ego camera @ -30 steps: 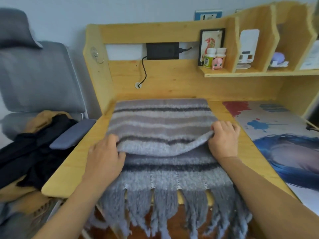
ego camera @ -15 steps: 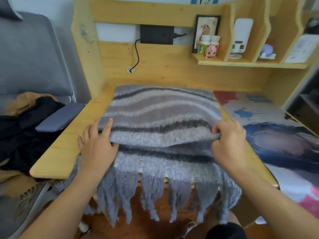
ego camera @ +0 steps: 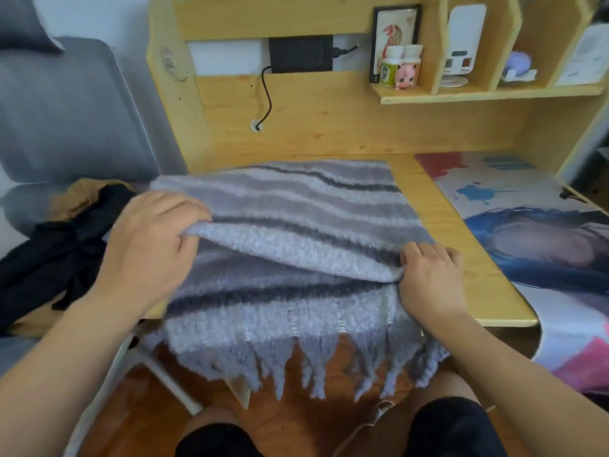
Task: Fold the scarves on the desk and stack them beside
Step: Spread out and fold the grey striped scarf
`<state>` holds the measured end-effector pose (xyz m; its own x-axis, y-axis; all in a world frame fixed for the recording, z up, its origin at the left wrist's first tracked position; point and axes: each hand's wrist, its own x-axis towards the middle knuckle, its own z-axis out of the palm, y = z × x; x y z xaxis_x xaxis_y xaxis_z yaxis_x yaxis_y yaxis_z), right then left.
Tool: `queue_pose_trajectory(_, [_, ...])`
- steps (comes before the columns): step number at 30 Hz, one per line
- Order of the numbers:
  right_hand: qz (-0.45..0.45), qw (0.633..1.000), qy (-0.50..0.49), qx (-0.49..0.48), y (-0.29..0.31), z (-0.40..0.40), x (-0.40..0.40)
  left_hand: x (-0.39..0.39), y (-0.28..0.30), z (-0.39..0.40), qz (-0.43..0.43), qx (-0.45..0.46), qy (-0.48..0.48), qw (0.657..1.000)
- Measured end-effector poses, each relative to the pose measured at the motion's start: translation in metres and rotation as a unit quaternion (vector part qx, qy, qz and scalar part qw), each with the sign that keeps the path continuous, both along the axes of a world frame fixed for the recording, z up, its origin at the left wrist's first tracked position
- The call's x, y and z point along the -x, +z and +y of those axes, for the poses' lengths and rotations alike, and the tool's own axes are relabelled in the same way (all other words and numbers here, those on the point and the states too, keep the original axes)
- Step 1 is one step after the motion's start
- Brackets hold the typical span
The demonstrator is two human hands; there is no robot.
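Mid-fold on the grey scarf (ego camera: 296, 206), fringe off the desk (ego camera: 461, 258) edge.
My left hand (ego camera: 148, 245) and right hand (ego camera: 428, 278) both pinch the folded edge (left corner raised); next I'd square corners, press flat.

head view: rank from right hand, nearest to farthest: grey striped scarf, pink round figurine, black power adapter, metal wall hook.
1. Grey striped fringed scarf: gripped by the right hand at its folded edge.
2. Pink round figurine: shelf, straight behind.
3. Black power adapter: back panel, left of the figurine.
4. Metal wall hook: far back left.
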<state>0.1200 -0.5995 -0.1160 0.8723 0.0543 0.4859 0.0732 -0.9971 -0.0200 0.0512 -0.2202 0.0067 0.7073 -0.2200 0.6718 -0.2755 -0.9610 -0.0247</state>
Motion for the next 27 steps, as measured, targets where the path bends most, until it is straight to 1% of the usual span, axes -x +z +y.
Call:
queue_pose_trajectory(1, [-0.01, 1.0, -0.001, 0.001, -0.001, 0.0, 0.002, 0.011, -0.013, 0.003, 0.084, -0.003, 0.041, 0.996])
queue_pose_trajectory(2, [-0.018, 1.0, 0.003, 0.0, 0.0, 0.0, 0.004, 0.019, -0.028, 0.004, 0.194, -0.017, 0.095, 0.976])
queue_pose_trajectory(4, [-0.037, 0.999, 0.014, -0.007, 0.0, -0.001, 0.006, 0.028, -0.058, 0.003, 0.38, -0.063, 0.177, 0.906])
queue_pose_trajectory(5, [-0.048, 0.999, 0.02, -0.013, 0.001, -0.002, 0.007, 0.03, -0.068, -0.001, 0.422, -0.056, 0.178, 0.887])
queue_pose_trajectory(6, [-0.045, 0.999, 0.024, -0.019, 0.003, -0.001, 0.008, 0.028, -0.075, -0.01, 0.42, -0.044, 0.15, 0.894])
queue_pose_trajectory(8, [-0.014, 1.0, 0.012, -0.012, 0.006, 0.001, 0.011, 0.023, -0.084, -0.035, 0.36, -0.027, 0.082, 0.929])
queue_pose_trajectory(9, [0.009, 1.0, 0.006, -0.002, 0.005, 0.002, 0.011, 0.019, -0.089, -0.044, 0.355, -0.02, 0.07, 0.932])
queue_pose_trajectory(11, [0.094, 0.995, -0.004, 0.016, 0.02, -0.002, 0.015, 0.01, -0.101, -0.054, 0.366, -0.018, 0.09, 0.926])
queue_pose_trajectory(12, [0.152, 0.988, 0.0, 0.015, 0.037, -0.005, 0.017, 0.005, -0.106, -0.055, 0.364, -0.031, 0.102, 0.925])
queue_pose_trajectory(14, [0.262, 0.965, 0.022, 0.0, 0.073, -0.011, 0.011, -0.006, -0.114, -0.051, 0.367, -0.057, 0.106, 0.922])
queue_pose_trajectory(15, [0.303, 0.952, 0.04, -0.036, 0.084, -0.011, 0.002, -0.012, -0.115, -0.049, 0.375, -0.062, 0.102, 0.919])
queue_pose_trajectory(16, [0.316, 0.943, 0.073, -0.076, 0.086, -0.008, -0.007, -0.019, -0.115, -0.047, 0.379, -0.066, 0.096, 0.918])
queue_pose_trajectory(17, [0.329, 0.935, 0.102, -0.082, 0.08, 0.0, -0.016, -0.026, -0.114, -0.047, 0.381, -0.067, 0.094, 0.917])
queue_pose_trajectory(19, [0.373, 0.92, 0.12, -0.023, 0.047, 0.02, -0.038, -0.046, -0.111, -0.047, 0.394, -0.068, 0.096, 0.911])
queue_pose_trajectory(20, [0.369, 0.923, 0.11, 0.01, 0.028, 0.026, -0.051, -0.059, -0.109, -0.047, 0.404, -0.064, 0.096, 0.907])
queue_pose_trajectory(21, [0.347, 0.933, 0.099, 0.019, 0.015, 0.029, -0.067, -0.074, -0.109, -0.047, 0.409, -0.06, 0.099, 0.905])
queue_pose_trajectory(22, [0.32, 0.943, 0.095, 0.008, 0.012, 0.031, -0.085, -0.092, -0.108, -0.046, 0.41, -0.057, 0.102, 0.905])
queue_pose_trajectory(24, [0.298, 0.95, 0.096, -0.002, 0.019, 0.035, -0.117, -0.129, -0.106, -0.043, 0.415, -0.045, 0.098, 0.903])
queue_pose_trajectory(27, [0.312, 0.944, 0.109, 0.014, 0.032, 0.036, -0.147, -0.164, -0.101, -0.044, 0.428, -0.043, 0.093, 0.898])
